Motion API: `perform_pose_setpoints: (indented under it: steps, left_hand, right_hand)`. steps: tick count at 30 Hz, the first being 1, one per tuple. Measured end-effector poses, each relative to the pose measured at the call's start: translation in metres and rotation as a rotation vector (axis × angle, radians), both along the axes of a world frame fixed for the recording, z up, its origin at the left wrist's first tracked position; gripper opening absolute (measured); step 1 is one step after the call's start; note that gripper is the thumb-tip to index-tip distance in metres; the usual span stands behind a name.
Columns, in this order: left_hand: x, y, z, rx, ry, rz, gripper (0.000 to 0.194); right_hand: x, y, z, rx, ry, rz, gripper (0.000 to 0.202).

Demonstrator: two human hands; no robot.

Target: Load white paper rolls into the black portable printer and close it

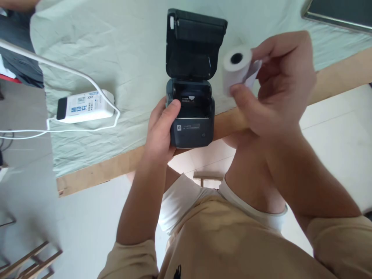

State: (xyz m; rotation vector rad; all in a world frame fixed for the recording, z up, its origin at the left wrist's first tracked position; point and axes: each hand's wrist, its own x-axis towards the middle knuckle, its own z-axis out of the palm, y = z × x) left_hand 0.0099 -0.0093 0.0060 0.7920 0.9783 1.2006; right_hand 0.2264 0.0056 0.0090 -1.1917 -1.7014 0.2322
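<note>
Left hand (159,130) clamped round the left side of a small black printer (192,132), thumb over the compartment rim, covering a bit of the opening; other fingers mostly hidden behind the body. Printer overlaps the near edge of the bench (101,174) in view; can't tell if it rests there or is lifted.

Lid (193,46) swung open, standing beyond the left hand, so it blocks part of the bench surface behind. Compartment (193,109) uncovered, small white label inside.

Right hand (286,83) pinching a white paper roll (232,79) between thumb and fingers, dark core facing up. Loose paper end (253,73) sticks out by those fingers. Roll sits left of the right hand, just beside the lid, apart from the compartment.

Left of the left hand, well apart: white box (87,107) with dark end and blue print, on green cloth (130,58). White cable (87,77) loops over its right end, clear of the left hand. Beyond the right hand, far right: dark flat object (343,13), cut off by frame. Below and left of the left hand, on the floor: wooden frame (39,259), blurry.
</note>
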Motion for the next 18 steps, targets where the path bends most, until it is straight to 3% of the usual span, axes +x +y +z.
perform_pose_setpoints:
  steps: [3, 6, 11, 14, 18]
  left_hand:
    - [-0.001, 0.000, 0.001, -0.004, -0.044, -0.023, 0.041]
    - [-0.002, 0.000, -0.001, -0.007, -0.034, -0.012, 0.036]
    - [0.000, -0.001, -0.005, 0.009, 0.004, 0.064, 0.035]
    - [0.001, 0.000, -0.005, 0.066, -0.053, 0.054, 0.033]
    - [-0.001, 0.001, -0.003, 0.179, -0.085, -0.012, 0.029]
  right_hand:
    - [-0.021, -0.008, 0.024, 0.014, -0.130, 0.089, 0.023]
    - [-0.034, 0.003, 0.028, -0.063, -0.307, 0.131, 0.016]
    - [-0.034, 0.013, 0.021, -0.075, -0.303, 0.160, 0.015]
    - [-0.035, 0.002, 0.015, 0.012, -0.275, 0.153, 0.016]
    - [-0.040, -0.010, -0.008, 0.163, -0.141, 0.238, 0.016]
